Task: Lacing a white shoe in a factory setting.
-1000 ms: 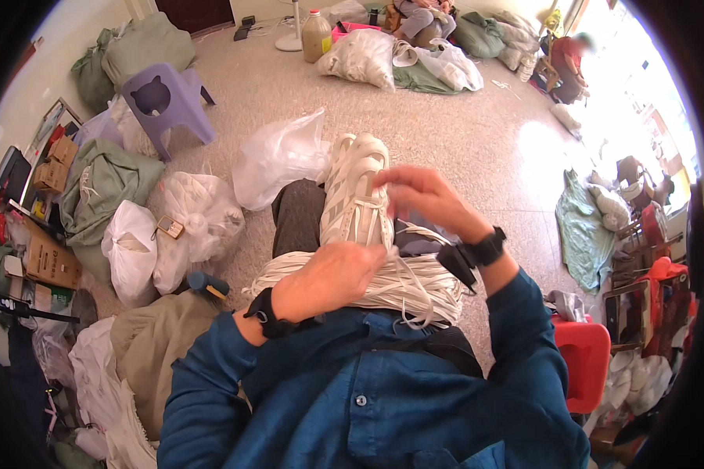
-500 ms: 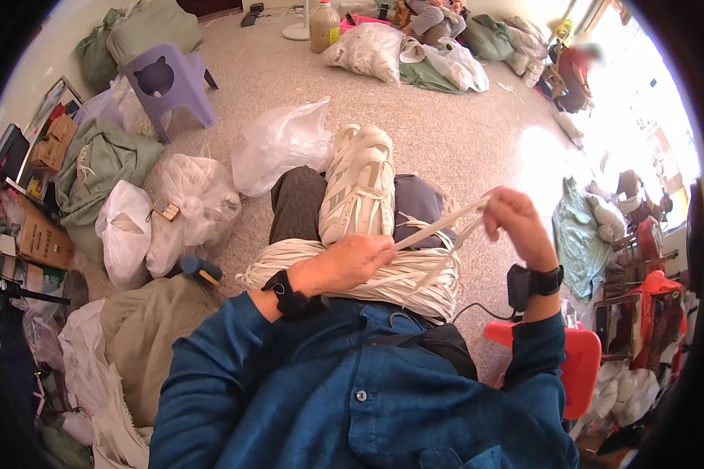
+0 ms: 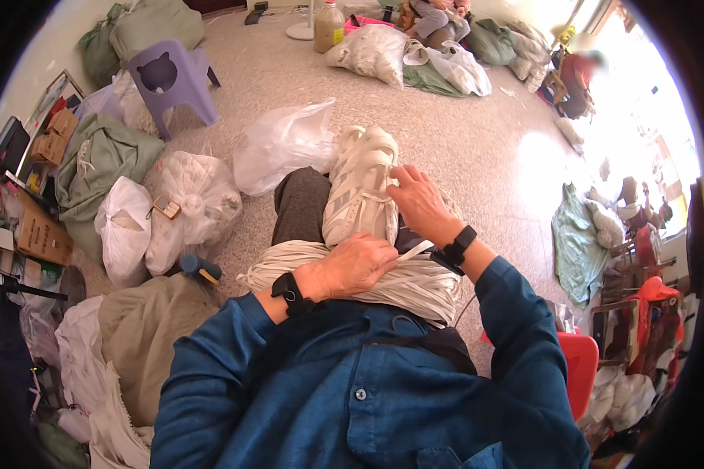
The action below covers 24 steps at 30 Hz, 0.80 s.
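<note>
shoe (image 3: pixel 360 191) sits just above mid-frame. left hand (image 3: pixel 353 262) at its near end, fingers look closed on a loose lace (image 3: pixel 416 249). right hand (image 3: pixel 424 203) has bent fingertips at the shoe's right edge; can't tell if they pinch anything. lacing crosses the upper already, so i'd call it part done. left: that free length, seemingly not yet threaded. lace bundle (image 3: pixel 289 262) lies lower centre, below the shoe.

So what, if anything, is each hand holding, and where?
Left hand pinches a pale lace, which part unclear. Right hand at the shoe, hold unclear.
</note>
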Available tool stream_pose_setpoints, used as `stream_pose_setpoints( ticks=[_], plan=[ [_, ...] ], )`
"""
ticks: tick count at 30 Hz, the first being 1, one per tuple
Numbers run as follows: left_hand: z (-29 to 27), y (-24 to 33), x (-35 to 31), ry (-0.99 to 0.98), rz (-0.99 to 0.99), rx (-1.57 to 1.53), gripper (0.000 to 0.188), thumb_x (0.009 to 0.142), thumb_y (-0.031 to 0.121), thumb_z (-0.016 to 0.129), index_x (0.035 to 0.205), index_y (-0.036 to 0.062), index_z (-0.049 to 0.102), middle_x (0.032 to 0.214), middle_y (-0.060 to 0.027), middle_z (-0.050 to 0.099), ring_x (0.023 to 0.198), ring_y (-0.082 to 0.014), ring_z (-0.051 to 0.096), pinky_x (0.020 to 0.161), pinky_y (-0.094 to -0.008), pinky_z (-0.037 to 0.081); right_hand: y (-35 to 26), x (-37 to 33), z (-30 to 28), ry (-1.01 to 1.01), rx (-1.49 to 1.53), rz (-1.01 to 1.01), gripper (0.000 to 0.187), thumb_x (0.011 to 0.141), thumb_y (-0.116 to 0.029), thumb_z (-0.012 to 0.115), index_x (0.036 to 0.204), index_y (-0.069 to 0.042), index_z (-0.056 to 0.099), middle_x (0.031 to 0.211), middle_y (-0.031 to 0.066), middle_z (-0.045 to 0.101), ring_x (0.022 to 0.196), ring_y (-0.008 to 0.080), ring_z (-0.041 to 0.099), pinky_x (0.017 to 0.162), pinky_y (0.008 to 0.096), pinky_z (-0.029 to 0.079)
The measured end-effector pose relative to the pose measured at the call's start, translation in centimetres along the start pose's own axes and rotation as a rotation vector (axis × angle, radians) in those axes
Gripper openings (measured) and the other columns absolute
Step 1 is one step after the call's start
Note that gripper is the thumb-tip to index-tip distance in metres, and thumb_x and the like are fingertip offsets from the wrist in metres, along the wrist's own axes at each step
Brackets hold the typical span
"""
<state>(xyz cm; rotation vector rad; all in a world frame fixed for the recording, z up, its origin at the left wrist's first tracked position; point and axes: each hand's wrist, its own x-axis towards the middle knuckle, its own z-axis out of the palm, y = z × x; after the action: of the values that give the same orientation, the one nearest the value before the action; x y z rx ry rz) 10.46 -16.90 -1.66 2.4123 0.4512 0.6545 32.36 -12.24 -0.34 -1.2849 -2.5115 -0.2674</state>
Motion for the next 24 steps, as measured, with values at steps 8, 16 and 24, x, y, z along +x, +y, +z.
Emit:
stream_pose_setpoints(
  ticks=[8, 16, 24],
  plan=[
    [0.5, -1.2, -1.2, 0.007, -0.030, 0.004, 0.018, 0.100, 0.019, 0.057, 0.095, 0.0045, 0.065, 0.089, -0.0142, 0.067, 0.091, -0.0341, 0.065, 0.090, -0.0443, 0.045, 0.6, -2.9, -1.9, -0.023, 0.291, 0.060, 0.007, 0.080, -0.006, 0.069, 0.087, -0.004, 0.071, 0.103, 0.0107, 0.063, 0.101, 0.0326, 0.058, 0.090, 0.0433, 0.048],
    [1.1, -1.0, -0.6, 0.032, -0.008, -0.012, 0.015, 0.098, 0.015, 0.062, 0.097, 0.0008, 0.067, 0.088, -0.0154, 0.066, 0.089, -0.0339, 0.064, 0.091, -0.0411, 0.045, 0.0, -3.5, -2.8, 0.151, 0.488, 0.333, 0.013, 0.083, -0.007, 0.069, 0.095, -0.003, 0.068, 0.103, 0.0124, 0.066, 0.103, 0.0349, 0.062, 0.092, 0.0432, 0.050],
    [1.0, -2.2, -0.4, 0.007, -0.025, 0.027, 0.015, 0.097, 0.015, 0.063, 0.093, 0.0010, 0.065, 0.085, -0.0153, 0.064, 0.089, -0.0345, 0.063, 0.089, -0.0430, 0.046, 1.6, -5.5, -3.5, -0.104, 0.360, 0.280, 0.019, 0.083, -0.015, 0.074, 0.096, -0.002, 0.066, 0.117, 0.0177, 0.065, 0.114, 0.0371, 0.061, 0.097, 0.0429, 0.049]
  ],
)
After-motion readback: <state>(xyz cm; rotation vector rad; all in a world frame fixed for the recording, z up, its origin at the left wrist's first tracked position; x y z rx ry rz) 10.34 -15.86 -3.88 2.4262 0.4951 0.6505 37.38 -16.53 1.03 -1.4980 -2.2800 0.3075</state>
